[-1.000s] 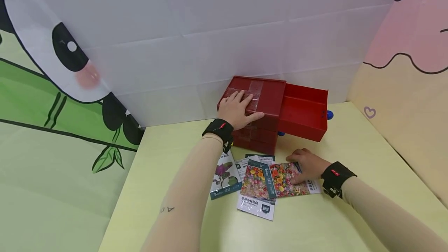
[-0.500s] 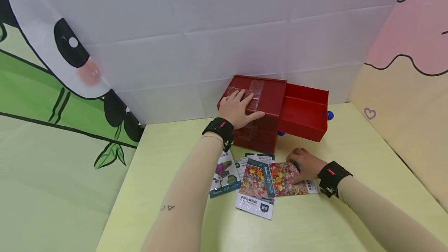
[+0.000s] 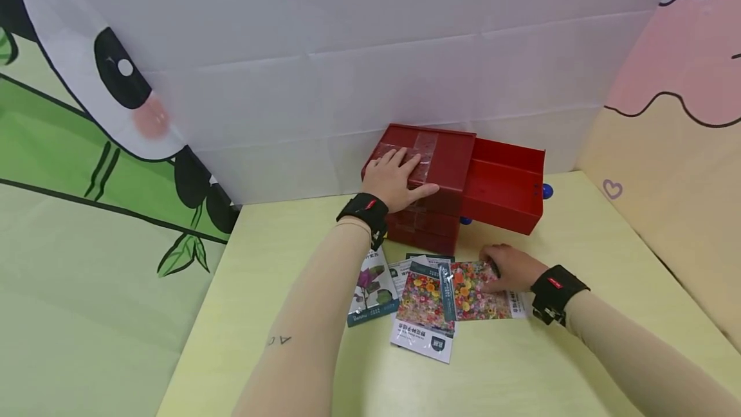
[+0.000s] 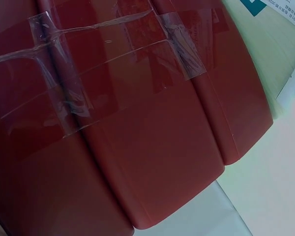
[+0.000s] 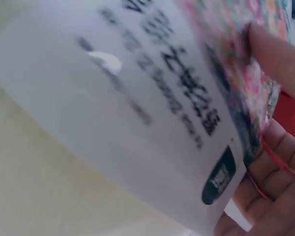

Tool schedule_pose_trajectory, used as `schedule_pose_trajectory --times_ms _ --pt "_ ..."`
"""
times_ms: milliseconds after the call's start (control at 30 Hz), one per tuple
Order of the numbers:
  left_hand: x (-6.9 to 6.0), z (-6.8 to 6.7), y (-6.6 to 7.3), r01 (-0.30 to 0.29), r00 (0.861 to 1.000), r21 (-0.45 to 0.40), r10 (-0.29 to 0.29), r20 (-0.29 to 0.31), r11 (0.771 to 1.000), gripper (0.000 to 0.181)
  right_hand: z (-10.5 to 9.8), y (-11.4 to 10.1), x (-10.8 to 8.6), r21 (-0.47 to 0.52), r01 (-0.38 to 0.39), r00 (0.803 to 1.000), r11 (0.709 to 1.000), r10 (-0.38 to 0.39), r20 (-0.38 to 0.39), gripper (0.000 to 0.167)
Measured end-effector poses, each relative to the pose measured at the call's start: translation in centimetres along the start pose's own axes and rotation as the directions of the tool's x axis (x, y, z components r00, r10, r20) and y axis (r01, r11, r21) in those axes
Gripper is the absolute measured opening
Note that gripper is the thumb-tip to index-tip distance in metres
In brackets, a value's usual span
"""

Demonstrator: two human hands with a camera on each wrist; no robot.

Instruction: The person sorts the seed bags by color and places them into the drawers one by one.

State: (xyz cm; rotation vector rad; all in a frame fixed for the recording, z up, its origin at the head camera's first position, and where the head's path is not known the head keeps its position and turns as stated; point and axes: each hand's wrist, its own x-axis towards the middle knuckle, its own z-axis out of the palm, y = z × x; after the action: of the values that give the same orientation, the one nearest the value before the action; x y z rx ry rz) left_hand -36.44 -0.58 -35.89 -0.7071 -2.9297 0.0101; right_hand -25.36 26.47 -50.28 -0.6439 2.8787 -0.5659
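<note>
My left hand (image 3: 391, 185) rests with straight fingers on top of a red drawer unit (image 3: 448, 153), taped with clear strips. The unit's top drawer (image 3: 500, 185) is pulled out to the right. In front of it my right hand (image 3: 512, 269) pinches a floral seed packet (image 3: 467, 295) by its edge. The right wrist view shows my thumb on the packet's flower-printed face (image 5: 231, 64) and fingers at its far edge. The packet's left end overlaps another floral packet (image 3: 424, 301). Only the unit's taped red side (image 4: 152, 132) fills most of the left wrist view.
More seed packets lie under and beside the floral ones, including one with a purple flower (image 3: 370, 285) near my left wrist and a white-ended one (image 3: 422, 342). A blue knob (image 3: 547, 191) sticks out from the drawer. A white printed sheet (image 3: 324, 82) stands behind the yellow table (image 3: 289, 237).
My right hand has shifted slightly right, and the floral packet in it has turned and moved a little away from the user. The left hand stays on the drawer unit.
</note>
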Motion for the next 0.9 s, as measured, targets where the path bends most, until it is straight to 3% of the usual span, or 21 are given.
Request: schedule_pose_trajectory --times_ms 167,467,900 --pt "0.0 -0.1 0.1 -0.003 1.000 0.008 0.003 -0.002 1.000 0.090 -1.0 0.4 -0.5 0.025 -0.007 1.000 1.000 0.008 -0.026 0.041" --pt "0.0 0.0 0.0 -0.002 1.000 0.007 0.002 -0.012 1.000 0.090 -2.9 0.0 -1.5 0.065 0.011 1.000 0.998 -0.012 0.014 0.032" --pt "0.2 0.1 0.0 -0.003 1.000 0.001 0.003 -0.013 1.000 0.090 -5.5 -1.8 -3.3 0.102 0.139 0.989 0.985 -0.144 0.042 0.015"
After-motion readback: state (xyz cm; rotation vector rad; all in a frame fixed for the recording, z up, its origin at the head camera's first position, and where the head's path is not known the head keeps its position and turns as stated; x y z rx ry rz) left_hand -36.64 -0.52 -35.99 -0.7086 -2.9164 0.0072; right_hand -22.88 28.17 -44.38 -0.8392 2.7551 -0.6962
